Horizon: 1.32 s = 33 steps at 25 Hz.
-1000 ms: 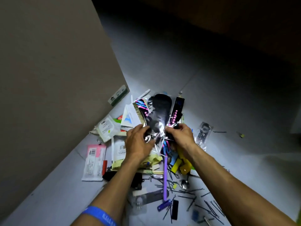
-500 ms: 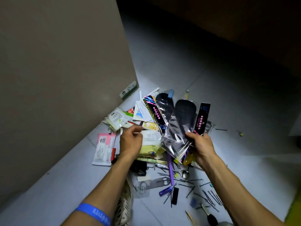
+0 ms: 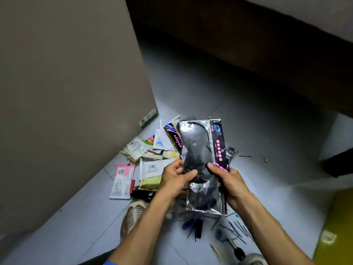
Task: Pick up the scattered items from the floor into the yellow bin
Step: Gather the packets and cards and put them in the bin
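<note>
I hold a clear plastic packet point(image 3: 200, 150) with a black item inside and a black-and-pink card strip, lifted above the floor pile. My left hand point(image 3: 175, 178) grips its left edge and my right hand point(image 3: 227, 178) grips its right edge, thumbs on the front. A second similar packet point(image 3: 172, 136) sits just behind it; I cannot tell whether it is held. Under my hands lies the pile of scattered items point(image 3: 150, 169): white and pink packets, papers, black pins. The yellow bin point(image 3: 336, 226) shows at the lower right edge.
A large beige panel point(image 3: 66, 92) rises on the left beside the pile. Dark furniture point(image 3: 248, 44) stands at the back. My shoe point(image 3: 131, 217) rests on the grey tile floor near the pile. Several thin black pins point(image 3: 236, 230) lie between the pile and the bin.
My left hand has come back onto the packet, so both hands hold it. The packet has risen and turned upright in front of me. The view has shifted toward the bin.
</note>
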Available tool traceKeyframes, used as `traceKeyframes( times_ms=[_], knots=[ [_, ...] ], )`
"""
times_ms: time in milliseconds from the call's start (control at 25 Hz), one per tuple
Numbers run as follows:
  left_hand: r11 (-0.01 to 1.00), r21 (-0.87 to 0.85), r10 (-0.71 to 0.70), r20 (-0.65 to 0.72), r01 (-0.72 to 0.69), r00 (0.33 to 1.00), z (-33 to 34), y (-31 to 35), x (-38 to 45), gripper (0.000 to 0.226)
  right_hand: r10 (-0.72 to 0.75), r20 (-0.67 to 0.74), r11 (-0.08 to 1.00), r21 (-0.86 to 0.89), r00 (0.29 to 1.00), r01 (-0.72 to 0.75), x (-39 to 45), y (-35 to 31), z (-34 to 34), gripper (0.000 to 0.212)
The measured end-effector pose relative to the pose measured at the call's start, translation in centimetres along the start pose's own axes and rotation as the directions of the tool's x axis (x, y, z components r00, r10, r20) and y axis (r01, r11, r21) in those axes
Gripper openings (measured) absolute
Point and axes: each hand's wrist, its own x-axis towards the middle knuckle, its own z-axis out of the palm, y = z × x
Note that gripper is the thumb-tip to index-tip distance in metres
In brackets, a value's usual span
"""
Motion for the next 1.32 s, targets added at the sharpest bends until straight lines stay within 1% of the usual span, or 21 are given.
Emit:
traceKeyframes(
  times_ms=[40,80,160,240,320,400,480,560,600,640,680,720,760,800,880,920,960,1040,1160,1240,1320],
  knots=[
    [1.0,0.021,0.005,0.016,-0.006,1.0,1.1,0.3,-0.5,0.024,0.009,-0.028,1.0,0.027,1.0,-0.009,-0.9,-0.6,-1.0,0.029],
    [0.999,0.035,0.0,0.026,-0.001,1.0,2.5,0.5,-1.1,0.024,-0.01,-0.066,0.999,0.037,0.998,0.012,-2.1,-1.2,-2.3,0.027],
    [0.999,0.045,-0.026,0.039,0.024,0.999,6.0,0.8,-2.8,0.017,-0.122,-0.157,0.992,0.006,0.98,0.125,-5.3,-2.6,-5.5,0.025],
    [0.997,0.065,-0.056,0.055,0.052,0.997,9.4,0.8,-4.7,0.009,-0.247,-0.238,0.969,-0.043,0.939,0.244,-9.0,-3.9,-8.7,0.025],
    [0.991,0.117,-0.071,0.113,0.058,0.991,13.0,0.4,-6.6,0.006,-0.331,-0.335,0.939,-0.021,0.882,0.345,-12.8,-5.0,-12.6,0.03],
    [0.985,0.167,-0.058,0.181,0.027,0.982,16.2,-0.1,-8.3,0.007,-0.386,-0.433,0.897,0.029,0.814,0.441,-16.3,-5.6,-16.5,0.03],
    [0.976,0.216,-0.046,0.241,-0.007,0.969,19.4,-0.8,-10.2,0.01,-0.39,-0.575,0.846,0.083,0.719,0.526,-19.8,-5.9,-21.1,0.027],
    [0.967,0.251,-0.038,0.294,-0.038,0.955,22.0,-1.6,-12.0,0.014,-0.367,-0.672,0.8,0.125,0.643,0.587,-23.0,-6.0,-25.4,0.021],
    [0.961,0.273,-0.036,0.316,-0.054,0.948,23.1,-2.0,-12.8,0.016,-0.357,-0.706,0.81,0.093,0.612,0.579,-24.2,-6.1,-27.3,0.02],
    [0.954,0.293,-0.034,0.325,-0.066,0.945,24.0,-2.4,-13.5,0.018,-0.354,-0.744,0.86,-0.021,0.566,0.51,-25.1,-6.2,-28.9,0.022],
    [0.95,0.303,-0.028,0.322,-0.075,0.946,24.7,-2.6,-13.8,0.022,-0.362,-0.774,0.915,-0.188,0.52,0.357,-25.5,-6.2,-30.2,0.03],
    [0.948,0.306,-0.018,0.313,-0.083,0.95,25.0,-2.9,-14.0,0.026,-0.374,-0.79,0.927,-0.34,0.486,0.162,-25.6,-6.1,-30.8,0.044],
    [0.946,0.311,-0.011,0.302,-0.088,0.953,25.2,-3.0,-14.0,0.03,-0.413,-0.784,0.889,-0.459,0.463,0.017,-25.5,-6.1,-30.8,0.06],
    [0.944,0.317,-0.003,0.289,-0.093,0.957,25.1,-3.0,-14.0,0.033,-0.478,-0.75,0.832,-0.553,0.458,-0.036,-25.4,-6.0,-30.3,0.071],
    [0.942,0.323,0.008,0.251,-0.091,0.968,24.3,-2.6,-13.5,0.036,-0.621,-0.625,0.716,-0.698,0.473,0.018,-24.4,-5.9,-27.9,0.076],
    [0.942,0.323,0.011,0.231,-0.087,0.973,23.6,-2.3,-13.0,0.037,-0.662,-0.556,0.668,-0.742,0.502,0.059,-23.6,-5.7,-26.4,0.075],
    [0.946,0.313,0.013,0.208,-0.079,0.978,22.8,-2.0,-12.5,0.037,-0.682,-0.483,0.627,-0.773,0.549,0.098,-22.6,-5.4,-24.5,0.073],
    [0.957,0.28,0.03,0.169,-0.077,0.985,20.8,-1.3,-11.4,0.038,-0.679,-0.352,0.572,-0.804,0.645,0.163,-20.3,-4.7,-20.4,0.07],
    [0.961,0.263,0.068,0.082,-0.087,0.994,16.5,-0.3,-8.4,0.041,-0.621,-0.195,0.528,-0.82,0.759,0.221,-15.8,-4.0,-14.4,0.067],
    [0.957,0.282,0.077,-0.002,-0.074,0.997,13.0,0.1,-5.7,0.04,-0.569,-0.104,0.501,-0.831,0.816,0.243,-12.5,-3.4,-11.3,0.063],
    [0.945,0.324,0.076,-0.084,-0.044,0.994,9.3,0.1,-2.8,0.039,-0.517,-0.036,0.481,-0.839,0.855,0.255,-9.1,-2.8,-8.7,0.058]
  ],
)
